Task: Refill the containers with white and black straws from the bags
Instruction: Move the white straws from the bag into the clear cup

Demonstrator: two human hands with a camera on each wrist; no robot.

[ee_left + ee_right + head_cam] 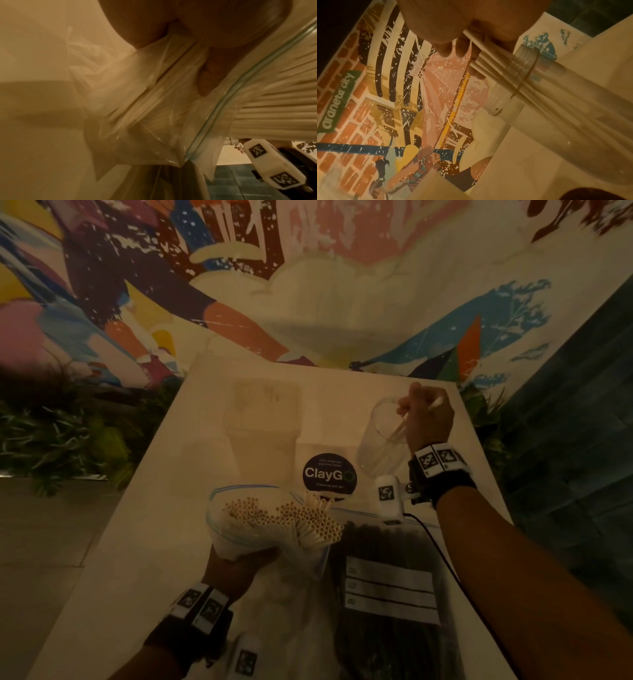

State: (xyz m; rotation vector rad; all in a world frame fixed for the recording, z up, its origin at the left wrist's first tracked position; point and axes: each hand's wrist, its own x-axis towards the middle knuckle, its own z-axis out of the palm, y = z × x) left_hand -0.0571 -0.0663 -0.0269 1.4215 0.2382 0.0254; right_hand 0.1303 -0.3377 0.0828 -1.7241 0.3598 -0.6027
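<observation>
White straws [400, 428] — pale, perhaps paper tubes.

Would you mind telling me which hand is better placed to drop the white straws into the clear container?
Right. The right hand already grips white straws at the clear container mouth, while the left hand holds the bag of white straws.

The straws in the see-through bag [219, 529] are white [308, 522], and the bag's top edge has a thin blue line. The other bag [394, 611] is full of black straws and has a white label with black lines. The round sticker [329, 474] is dark with white letters, the table [144, 542] is white, and the wall picture [171, 268] has pink, orange, yellow, blue and brown.
</observation>
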